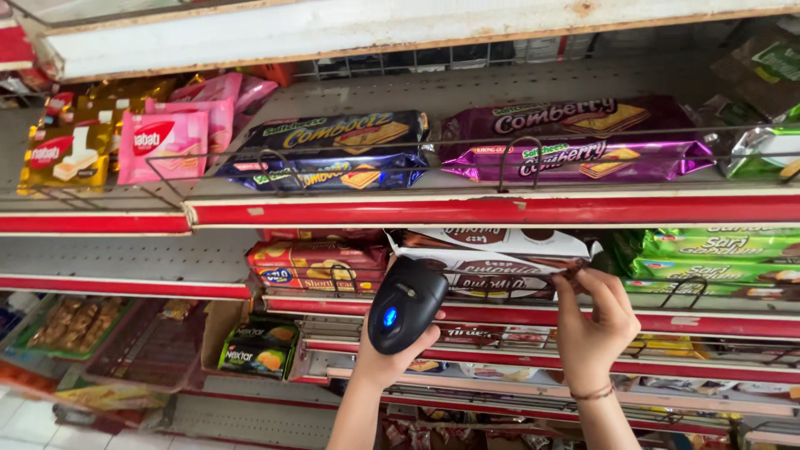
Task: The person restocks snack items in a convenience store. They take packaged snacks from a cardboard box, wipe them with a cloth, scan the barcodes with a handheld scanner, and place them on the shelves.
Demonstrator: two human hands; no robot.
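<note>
1. Red-edged shelves (500, 208) are carrying biscuit packs: purple packs (575, 137) and blue packs (333, 150) above.
2. A white-and-brown pack (500, 254) is lying on the middle shelf.
3. The right hand (593, 321) is pinching that pack's end, grip clamped on it.
4. The left hand (387, 354) is gripping a black scanner (406, 304) just beside the pack.

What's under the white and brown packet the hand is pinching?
Another brown and white packet lies under the top packet that the right hand pinches. The scanner in the left hand covers its left end.
</note>
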